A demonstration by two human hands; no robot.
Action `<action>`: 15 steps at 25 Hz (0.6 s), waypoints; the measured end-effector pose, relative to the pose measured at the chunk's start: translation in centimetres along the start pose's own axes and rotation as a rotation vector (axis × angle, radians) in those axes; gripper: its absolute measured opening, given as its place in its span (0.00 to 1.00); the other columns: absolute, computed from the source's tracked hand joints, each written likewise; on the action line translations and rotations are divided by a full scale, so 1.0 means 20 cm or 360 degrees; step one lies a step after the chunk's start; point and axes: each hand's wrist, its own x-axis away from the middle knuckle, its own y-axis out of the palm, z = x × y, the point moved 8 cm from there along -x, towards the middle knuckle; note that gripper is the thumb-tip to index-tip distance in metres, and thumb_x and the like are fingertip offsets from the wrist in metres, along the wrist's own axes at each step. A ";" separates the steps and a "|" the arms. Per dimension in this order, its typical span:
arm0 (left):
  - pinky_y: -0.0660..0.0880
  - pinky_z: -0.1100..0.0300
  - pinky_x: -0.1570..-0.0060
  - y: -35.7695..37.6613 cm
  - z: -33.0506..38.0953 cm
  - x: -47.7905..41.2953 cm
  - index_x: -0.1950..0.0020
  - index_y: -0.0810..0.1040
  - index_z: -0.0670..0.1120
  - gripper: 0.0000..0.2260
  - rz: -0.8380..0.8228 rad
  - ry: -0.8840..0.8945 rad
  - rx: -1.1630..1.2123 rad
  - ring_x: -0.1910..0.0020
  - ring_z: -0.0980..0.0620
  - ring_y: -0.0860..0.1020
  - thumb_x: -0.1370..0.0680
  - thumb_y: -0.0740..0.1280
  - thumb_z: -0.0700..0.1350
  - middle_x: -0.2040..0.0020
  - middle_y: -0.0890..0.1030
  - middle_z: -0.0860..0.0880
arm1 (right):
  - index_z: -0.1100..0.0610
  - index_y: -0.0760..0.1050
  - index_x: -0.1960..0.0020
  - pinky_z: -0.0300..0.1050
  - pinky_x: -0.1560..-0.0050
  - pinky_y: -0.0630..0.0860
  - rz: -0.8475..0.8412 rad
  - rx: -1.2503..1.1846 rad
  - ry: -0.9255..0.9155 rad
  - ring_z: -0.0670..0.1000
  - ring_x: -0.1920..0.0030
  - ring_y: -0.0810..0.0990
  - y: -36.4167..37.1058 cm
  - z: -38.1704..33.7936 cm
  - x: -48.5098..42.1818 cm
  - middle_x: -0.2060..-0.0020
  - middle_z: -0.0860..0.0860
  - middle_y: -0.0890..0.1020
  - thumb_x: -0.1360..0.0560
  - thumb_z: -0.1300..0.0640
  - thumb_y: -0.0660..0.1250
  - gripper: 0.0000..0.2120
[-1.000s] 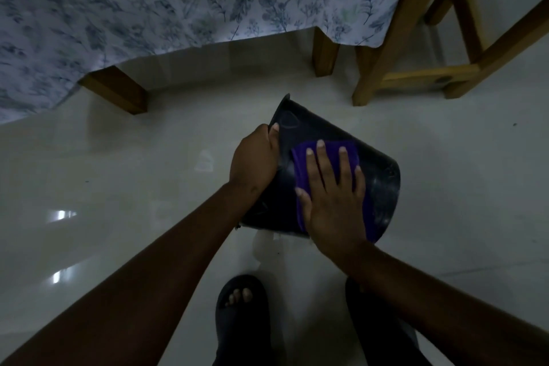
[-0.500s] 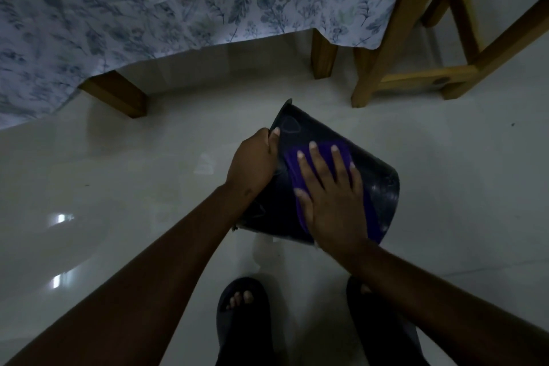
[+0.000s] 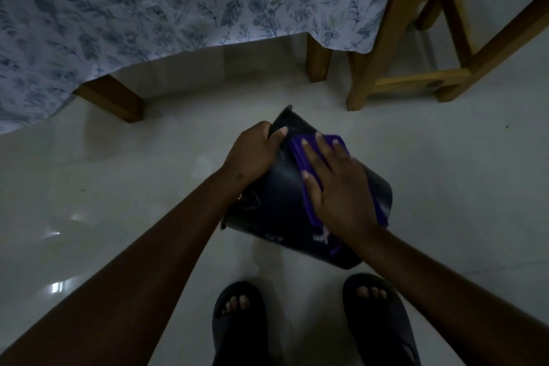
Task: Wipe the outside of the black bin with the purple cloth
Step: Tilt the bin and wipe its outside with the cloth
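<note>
Head view: tipped above the pale tiled floor, the round black plastic bin is gripped at its rim by the left hand while the flat, spread right hand has slid the folded purple cloth rimward (wiping mid-stroke, apparently unfinished).

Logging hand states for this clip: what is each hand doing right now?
Left hand: closed, gripping the black bin.
Right hand: open, flat on the purple cloth.

Dim, murky, wide-angle edge distortion
</note>
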 end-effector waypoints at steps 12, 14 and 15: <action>0.66 0.68 0.66 0.00 -0.01 0.07 0.54 0.70 0.46 0.13 0.0166 0.0005 0.0091 0.64 0.56 0.73 0.17 0.53 0.53 0.60 0.75 0.51 | 0.48 0.49 0.22 0.58 0.26 0.53 -0.0059 0.0124 -0.0034 0.56 0.22 0.51 0.00 0.03 0.01 0.21 0.51 0.54 0.19 0.44 0.45 0.27; 0.66 0.68 0.66 0.02 -0.05 0.11 0.53 0.71 0.46 0.13 0.0166 -0.0024 0.0103 0.64 0.59 0.73 0.17 0.53 0.52 0.59 0.75 0.51 | 0.50 0.51 0.22 0.58 0.26 0.58 -0.0037 0.0006 0.0132 0.56 0.24 0.58 -0.03 0.14 -0.18 0.22 0.51 0.58 0.19 0.44 0.47 0.26; 0.67 0.67 0.66 0.02 -0.06 0.12 0.52 0.71 0.45 0.14 0.0181 -0.0059 0.0087 0.64 0.57 0.73 0.17 0.53 0.52 0.59 0.75 0.51 | 0.51 0.52 0.22 0.58 0.27 0.60 -0.0058 -0.0060 0.0198 0.56 0.24 0.60 -0.03 0.17 -0.22 0.23 0.52 0.60 0.19 0.43 0.47 0.27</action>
